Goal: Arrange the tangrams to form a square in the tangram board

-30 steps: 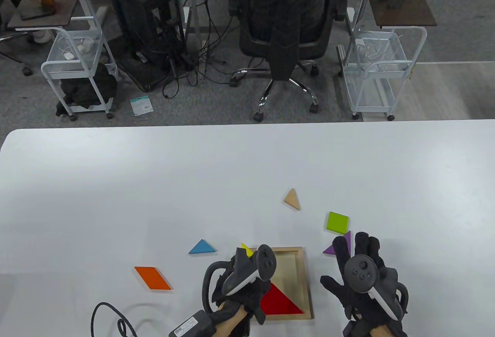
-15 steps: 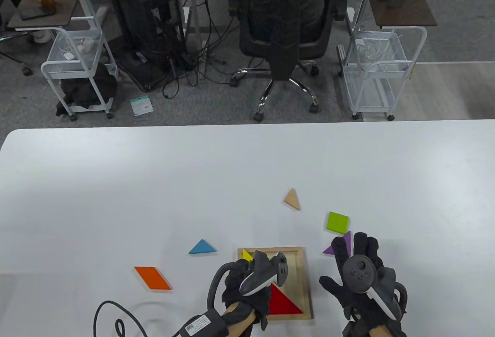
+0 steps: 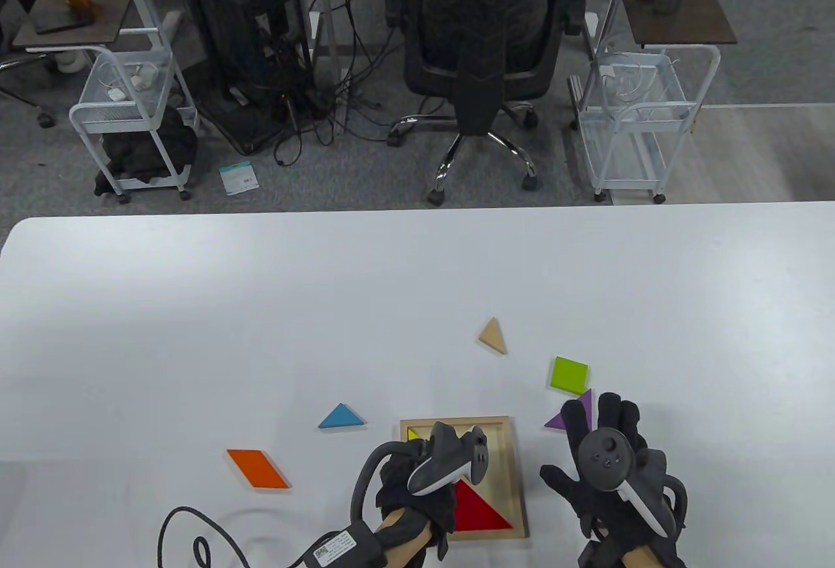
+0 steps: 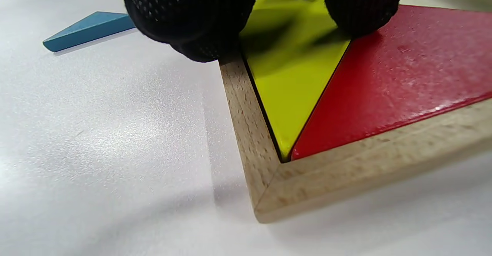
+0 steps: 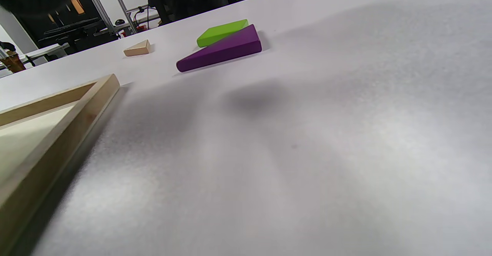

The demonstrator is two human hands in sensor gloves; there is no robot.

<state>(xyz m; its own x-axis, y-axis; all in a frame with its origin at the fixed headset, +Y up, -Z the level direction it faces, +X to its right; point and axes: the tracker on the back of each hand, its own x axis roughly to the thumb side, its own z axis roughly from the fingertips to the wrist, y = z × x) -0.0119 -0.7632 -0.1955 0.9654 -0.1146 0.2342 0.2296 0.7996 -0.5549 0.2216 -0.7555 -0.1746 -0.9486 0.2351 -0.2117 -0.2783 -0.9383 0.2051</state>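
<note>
The wooden tangram board lies near the table's front edge. A red triangle fills its near part. A yellow triangle lies flat in the board's left part, edge to edge with the red triangle. My left hand is curled over it and its fingertips hold the piece's far end. From above only a yellow corner shows. My right hand rests flat and spread on the table right of the board, fingertips over the purple triangle.
Loose pieces lie around the board: a blue triangle, an orange parallelogram, a tan triangle and a green square. A black cable loops at the front left. An office chair stands beyond the table.
My left hand has moved right and down with the yellow triangle, from above the board's far left corner into the board. The right hand has stayed put.
</note>
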